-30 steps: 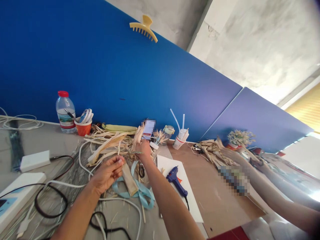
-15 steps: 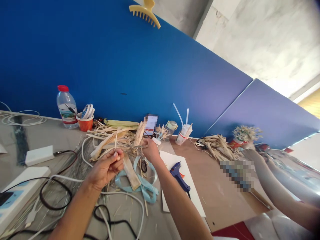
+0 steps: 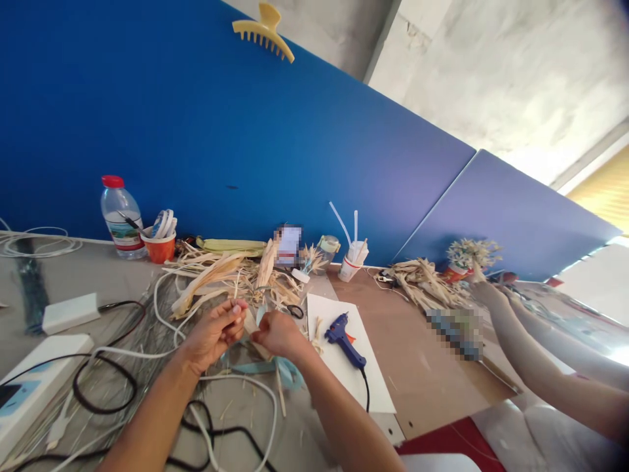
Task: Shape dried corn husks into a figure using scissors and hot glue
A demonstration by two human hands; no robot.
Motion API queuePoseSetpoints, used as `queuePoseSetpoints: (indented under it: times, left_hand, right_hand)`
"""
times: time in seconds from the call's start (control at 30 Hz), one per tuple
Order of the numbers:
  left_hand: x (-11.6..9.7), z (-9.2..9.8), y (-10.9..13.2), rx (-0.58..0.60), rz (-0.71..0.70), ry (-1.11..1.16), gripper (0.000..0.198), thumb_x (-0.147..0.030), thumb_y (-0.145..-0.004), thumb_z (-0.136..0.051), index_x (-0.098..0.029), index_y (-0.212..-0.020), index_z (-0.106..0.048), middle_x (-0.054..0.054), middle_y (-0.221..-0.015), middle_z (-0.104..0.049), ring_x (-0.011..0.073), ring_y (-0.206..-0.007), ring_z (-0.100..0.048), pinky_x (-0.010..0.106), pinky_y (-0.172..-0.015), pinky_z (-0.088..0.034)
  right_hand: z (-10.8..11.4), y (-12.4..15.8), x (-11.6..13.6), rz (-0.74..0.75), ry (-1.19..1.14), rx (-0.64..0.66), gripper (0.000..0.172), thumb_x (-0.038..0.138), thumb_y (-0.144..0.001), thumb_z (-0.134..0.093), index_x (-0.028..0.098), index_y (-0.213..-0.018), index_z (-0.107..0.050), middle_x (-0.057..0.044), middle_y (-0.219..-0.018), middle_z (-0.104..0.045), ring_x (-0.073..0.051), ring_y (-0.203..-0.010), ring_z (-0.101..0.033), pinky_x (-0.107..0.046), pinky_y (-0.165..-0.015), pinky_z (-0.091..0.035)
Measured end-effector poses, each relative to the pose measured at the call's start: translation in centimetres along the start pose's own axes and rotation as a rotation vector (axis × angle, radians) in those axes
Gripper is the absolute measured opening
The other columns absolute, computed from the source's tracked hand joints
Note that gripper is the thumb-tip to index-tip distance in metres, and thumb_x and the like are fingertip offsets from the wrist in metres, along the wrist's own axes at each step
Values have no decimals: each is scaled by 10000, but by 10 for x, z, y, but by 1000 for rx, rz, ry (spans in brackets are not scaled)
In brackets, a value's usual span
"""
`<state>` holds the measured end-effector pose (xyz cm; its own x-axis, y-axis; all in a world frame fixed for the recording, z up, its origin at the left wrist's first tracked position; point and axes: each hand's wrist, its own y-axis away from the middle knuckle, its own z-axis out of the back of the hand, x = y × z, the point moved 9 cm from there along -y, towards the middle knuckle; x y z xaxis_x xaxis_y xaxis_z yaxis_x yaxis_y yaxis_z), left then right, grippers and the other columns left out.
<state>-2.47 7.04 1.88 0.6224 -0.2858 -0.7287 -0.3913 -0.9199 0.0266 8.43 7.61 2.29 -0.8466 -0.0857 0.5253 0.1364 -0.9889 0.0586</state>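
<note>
My left hand (image 3: 216,334) is closed in a pinch, with a thin pale corn husk strip (image 3: 236,286) standing up from the fingertips. Close beside it, my right hand (image 3: 279,333) has its fingers curled together; what lies in them is hidden. Below and behind the right hand runs a light blue ribbon (image 3: 291,375), partly covered. A heap of dried corn husks (image 3: 209,282) spreads beyond both hands. Dark scissor-like loops (image 3: 295,311) show just past the right knuckles.
A blue glue gun (image 3: 346,341) rests on a white board (image 3: 381,390) at right. White cables (image 3: 268,393) and a power strip (image 3: 46,373) lie left. Cups (image 3: 160,249) and a bottle (image 3: 122,223) line the blue partition. Another person's arms (image 3: 531,354) reach in from the right.
My right hand has come back from the husk heap, down and left, to beside my left hand. The left hand keeps its pinch on the strip. The view has shifted slightly.
</note>
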Motion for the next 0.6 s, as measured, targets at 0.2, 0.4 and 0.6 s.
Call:
queuePoseSetpoints:
  times: [0.2, 0.4, 0.6]
  left_hand:
    - [4, -2, -1, 28, 3, -26, 117, -182, -716, -676, -120, -801, -624, -18, -652, -520, -11, -392, -254, 152, -390, -244]
    - [5, -6, 0, 62, 0, -47, 104, -208, -731, -664, -131, -790, -626, 15, -740, -573, -11, -397, -256, 160, -393, -236]
    - [2, -15, 4, 110, -14, -42, 198, -273, -706, -691, -135, -841, -647, 17, -745, -576, -6, -404, -268, 167, -400, -246]
  right_hand:
    - [31, 17, -38, -188, -1077, -22, 237, 344, -599, -647, 181, -609, -477, 71, -484, -436, -67, -434, -363, -197, -445, -293]
    - [73, 41, -61, -137, -1387, -129, 288, 381, -571, -707, 188, -679, -521, 34, -572, -506, -94, -480, -443, -224, -462, -379]
    - [108, 52, -50, 79, -1417, -297, 302, 382, -602, -666, 241, -826, -519, 41, -618, -493, -99, -483, -442, -235, -485, -398]
